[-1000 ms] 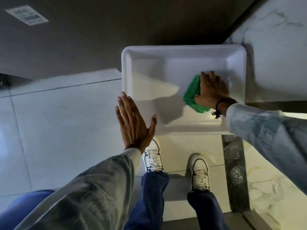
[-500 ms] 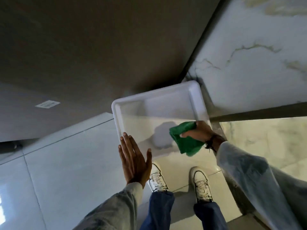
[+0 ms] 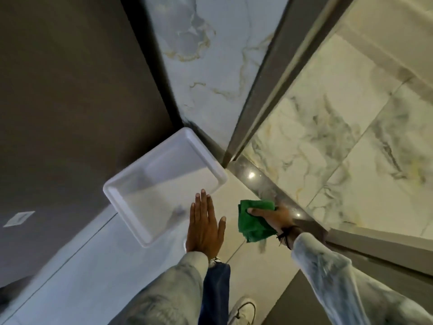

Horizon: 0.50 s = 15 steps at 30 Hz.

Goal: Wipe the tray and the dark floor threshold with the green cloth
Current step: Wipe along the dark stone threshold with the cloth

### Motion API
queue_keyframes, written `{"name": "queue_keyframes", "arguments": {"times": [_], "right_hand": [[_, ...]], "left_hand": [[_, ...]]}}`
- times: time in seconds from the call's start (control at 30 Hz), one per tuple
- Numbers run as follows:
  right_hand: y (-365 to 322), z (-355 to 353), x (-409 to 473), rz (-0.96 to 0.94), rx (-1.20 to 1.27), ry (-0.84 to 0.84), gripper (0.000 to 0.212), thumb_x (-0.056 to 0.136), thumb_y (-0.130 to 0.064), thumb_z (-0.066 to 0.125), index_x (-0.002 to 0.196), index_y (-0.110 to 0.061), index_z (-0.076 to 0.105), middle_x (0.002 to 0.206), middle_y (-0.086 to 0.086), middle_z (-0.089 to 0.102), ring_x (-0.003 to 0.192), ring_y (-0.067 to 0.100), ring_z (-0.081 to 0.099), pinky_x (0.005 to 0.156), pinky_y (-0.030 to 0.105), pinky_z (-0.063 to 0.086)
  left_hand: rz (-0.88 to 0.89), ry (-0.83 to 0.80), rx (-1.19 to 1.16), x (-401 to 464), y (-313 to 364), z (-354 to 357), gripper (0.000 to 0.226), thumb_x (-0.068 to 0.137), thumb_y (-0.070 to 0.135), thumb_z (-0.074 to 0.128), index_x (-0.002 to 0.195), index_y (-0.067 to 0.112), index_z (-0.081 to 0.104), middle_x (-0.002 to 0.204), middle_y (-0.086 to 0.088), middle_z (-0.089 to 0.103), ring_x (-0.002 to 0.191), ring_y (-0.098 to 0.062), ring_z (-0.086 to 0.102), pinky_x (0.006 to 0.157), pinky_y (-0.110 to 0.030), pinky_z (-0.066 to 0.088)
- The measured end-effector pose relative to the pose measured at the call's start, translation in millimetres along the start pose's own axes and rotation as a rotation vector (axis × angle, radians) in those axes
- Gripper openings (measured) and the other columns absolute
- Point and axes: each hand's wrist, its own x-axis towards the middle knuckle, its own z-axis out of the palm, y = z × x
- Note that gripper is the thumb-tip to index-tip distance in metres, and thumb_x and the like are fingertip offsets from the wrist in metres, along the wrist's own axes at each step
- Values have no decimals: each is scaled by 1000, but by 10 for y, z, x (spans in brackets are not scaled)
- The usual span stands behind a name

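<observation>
I am looking down at the floor [image 3: 77, 261]. The cloth [image 3: 254, 220] is not in the tray [image 3: 131, 202] any more. A second ago my right hand [image 3: 273, 218] was rubbing it inside the tray. Now that hand is holding the cloth out to the right, past the tray's near corner. The cloth is sitting right at the edge of the dark threshold [image 3: 264, 184]. I cannot tell if it is touching the strip yet.

My right grip is closed on the cloth, with the thumb on top and the fingers tucked under the bunched part. My left hand [image 3: 205, 227] is flat and open, holding nothing. It is hovering over the near edge of the tray. I cannot tell if it is pressing down.

The tray is lying on the pale floor, pushed into the corner by the dark wall [image 3: 70, 90]. It is looking clean and bare inside.

I am thinking the tray part is done. The threshold part is just starting. The dark strip is shiny, with small bright spots on it, and it is running away toward the door frame [image 3: 257, 95].
</observation>
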Motion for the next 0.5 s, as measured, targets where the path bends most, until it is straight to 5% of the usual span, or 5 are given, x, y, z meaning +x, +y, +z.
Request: {"name": "queue_keyframes", "arguments": {"times": [0.17,0.23,0.37,0.5], "right_hand": [[672,-465,515,39,225,25,28,76,-8,85,83,-22,62,84,-2,68,74,16,66,58,27,53],[864,-611,750,60,276,13,24,80,-4,79,87,-20,63,88,2,69,79,22,68,64,32,57],[1112,-766,1323,56,305,57,19,83,1,71,87,-16,63,98,8,70,81,24,66,65,32,56],[1130,-658,2118,-15,270,156,34,83,-2,75,116,-5,66,118,17,70,107,35,68,96,48,58]], "left_hand": [[214,-89,164,173,332,674,75,108,51,17,164,10,-11,172,-11,-21,162,-30,-12,131,-39,-8],[240,-114,190,326,428,951,75,108,52,17,164,10,-11,171,-11,-23,162,-29,-14,125,-35,-18],[245,-158,127,726,524,1474,76,108,50,20,164,10,-11,174,-12,-20,162,-26,-15,132,-37,-8],[206,-96,107,1422,434,1998,78,107,50,23,165,8,-8,174,-13,-18,162,-27,-14,132,-40,-6]]}}
